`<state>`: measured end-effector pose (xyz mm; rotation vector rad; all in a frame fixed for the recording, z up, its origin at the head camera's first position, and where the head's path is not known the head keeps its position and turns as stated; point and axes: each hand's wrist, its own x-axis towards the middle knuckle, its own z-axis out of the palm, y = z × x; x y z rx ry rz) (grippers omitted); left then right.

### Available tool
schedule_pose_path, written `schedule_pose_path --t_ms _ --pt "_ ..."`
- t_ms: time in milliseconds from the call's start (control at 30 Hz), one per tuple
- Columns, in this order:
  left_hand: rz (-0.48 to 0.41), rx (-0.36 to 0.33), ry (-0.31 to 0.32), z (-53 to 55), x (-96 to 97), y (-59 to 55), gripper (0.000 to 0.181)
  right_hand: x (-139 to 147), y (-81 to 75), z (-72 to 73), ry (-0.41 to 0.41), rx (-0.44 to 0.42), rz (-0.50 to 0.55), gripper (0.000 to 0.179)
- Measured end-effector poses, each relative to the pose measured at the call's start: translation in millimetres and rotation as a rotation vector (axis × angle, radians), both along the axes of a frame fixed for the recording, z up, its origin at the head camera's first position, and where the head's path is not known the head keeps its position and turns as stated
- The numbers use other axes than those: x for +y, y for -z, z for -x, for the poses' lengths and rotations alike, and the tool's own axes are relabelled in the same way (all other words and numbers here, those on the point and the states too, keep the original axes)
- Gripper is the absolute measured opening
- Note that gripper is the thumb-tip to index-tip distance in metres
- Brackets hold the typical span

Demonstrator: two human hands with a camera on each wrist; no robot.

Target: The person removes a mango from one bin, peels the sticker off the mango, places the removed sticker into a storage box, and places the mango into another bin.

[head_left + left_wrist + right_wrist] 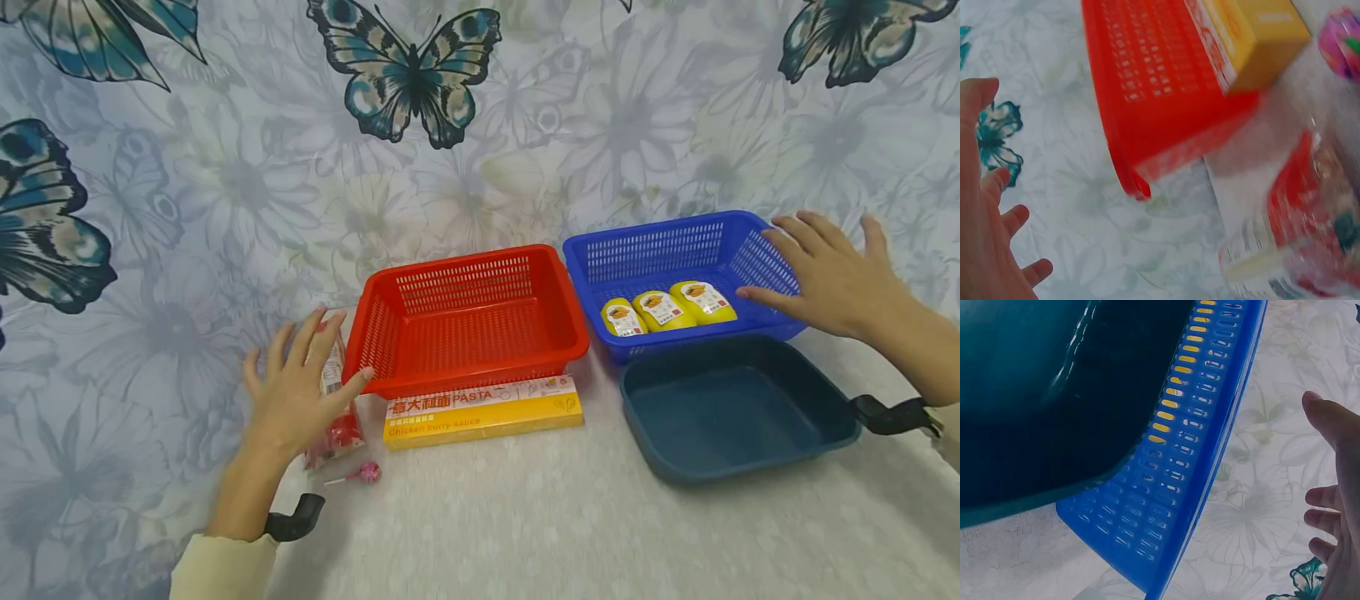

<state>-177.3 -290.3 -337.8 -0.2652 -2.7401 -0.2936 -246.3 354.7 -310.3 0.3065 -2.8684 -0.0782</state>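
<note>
My left hand (288, 400), fingers spread, hovers over a clear bag with red contents (345, 433), its thumb near the left side of the red basket (465, 333). Over the right end of the blue basket (660, 242) hangs my right hand (847, 271), fingers spread and holding nothing. Several yellow packs with white labels (663, 309) lie inside the blue basket. A yellow and white pasta box (483, 412) sits along the front of the red basket. Near the bag lies a pink lollipop (369, 472). Both wrist views show the hands with extended fingers and nothing in them.
A dark teal tray (738, 408) stands in front of the blue basket, overlapping its front side in the right wrist view. Behind the baskets rises a butterfly-patterned backdrop (450, 192). The pale tabletop (540, 517) extends toward the front.
</note>
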Motion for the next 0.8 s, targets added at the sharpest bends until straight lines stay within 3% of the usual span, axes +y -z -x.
schedule_pose_path --t_ms 200,333,800 --pt "-0.136 0.078 0.108 -3.9 28.1 -3.3 0.078 8 2.4 -4.5 0.015 0.020 0.057 0.096" --pt "-0.192 0.086 0.163 -4.3 45.9 -3.2 0.075 18 9.6 -10.1 0.030 0.027 0.096 0.091" --pt "-0.243 0.050 0.289 14.4 103.0 -3.4 0.070 49 28.4 -18.0 0.074 0.020 0.150 0.076"
